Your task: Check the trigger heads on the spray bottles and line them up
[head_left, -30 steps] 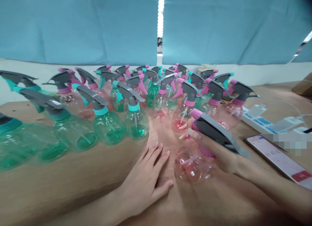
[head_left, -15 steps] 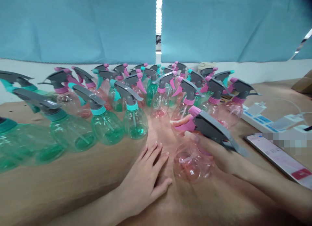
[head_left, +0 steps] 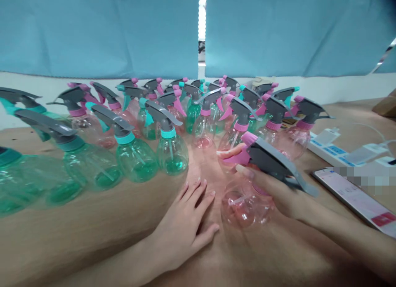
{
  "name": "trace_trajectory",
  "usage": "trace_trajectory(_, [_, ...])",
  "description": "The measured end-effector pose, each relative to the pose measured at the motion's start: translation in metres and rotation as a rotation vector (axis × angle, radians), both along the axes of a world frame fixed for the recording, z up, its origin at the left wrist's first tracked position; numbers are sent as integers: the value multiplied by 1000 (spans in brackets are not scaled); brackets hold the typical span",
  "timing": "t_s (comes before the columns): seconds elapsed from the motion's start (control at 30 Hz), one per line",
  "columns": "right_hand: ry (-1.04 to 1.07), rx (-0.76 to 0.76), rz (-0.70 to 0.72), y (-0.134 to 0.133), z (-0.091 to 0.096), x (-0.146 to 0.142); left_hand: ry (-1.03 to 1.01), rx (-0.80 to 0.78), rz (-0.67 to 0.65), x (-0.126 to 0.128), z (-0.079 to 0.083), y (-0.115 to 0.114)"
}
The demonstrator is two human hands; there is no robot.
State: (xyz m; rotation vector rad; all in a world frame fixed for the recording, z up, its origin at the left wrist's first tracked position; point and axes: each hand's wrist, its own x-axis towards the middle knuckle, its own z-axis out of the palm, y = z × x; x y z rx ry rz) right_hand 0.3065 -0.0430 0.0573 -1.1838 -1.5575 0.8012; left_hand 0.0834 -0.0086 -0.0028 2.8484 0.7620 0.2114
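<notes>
My right hand (head_left: pixel 269 186) is closed round the neck of a pink spray bottle (head_left: pixel 244 206), a finger lying along its pink trigger. The bottle's grey head with a pink nozzle tilts up to the left, and its clear pink body is on or just above the table. Fingers stretched out, my left hand (head_left: pixel 185 221) lies flat on the table (head_left: pixel 123 241) to the left of that bottle and holds nothing. Just beyond my left hand stands a green spray bottle (head_left: pixel 172 155). Another pink spray bottle (head_left: pixel 203 132) stands behind, farther from me.
Several green and pink spray bottles crowd the back and left, among them a green one (head_left: pixel 136 159) in front. To the right lie a phone (head_left: pixel 349 200) and a white power strip (head_left: pixel 331 151) with plugged-in chargers. Blue curtains (head_left: pixel 93 31) hang behind.
Almost nothing differs. The view has shifted very slightly; both hands and the held spray bottle keep their places.
</notes>
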Motion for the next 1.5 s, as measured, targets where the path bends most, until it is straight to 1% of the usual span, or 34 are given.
trace_trajectory(0.3, [12,4,12,3,-6,3,20,15,-8,0,2,-1])
trace_trajectory(0.47, [8,35,1,3,-6,3,15,18,-3,-1,1,0])
trace_trajectory(0.57, [14,12,0,2,-7,4,15,17,-5,-1,0,0])
trace_trajectory(0.73, [37,0,-47,0,-7,4,9,22,-6,0,0,-1])
trace_trajectory(0.97, [14,-40,-46,-1,-4,2,15,28,-2,-1,1,0])
trace_trajectory(1.1, [1,-1,-61,0,-4,1,5,17,-7,-1,1,-1])
trace_trajectory(1.2, [-15,19,-52,0,-3,2,4,10,-7,0,1,-1])
trace_trajectory(1.5, [-29,17,-15,1,-2,2,-6,-10,1,1,3,0])
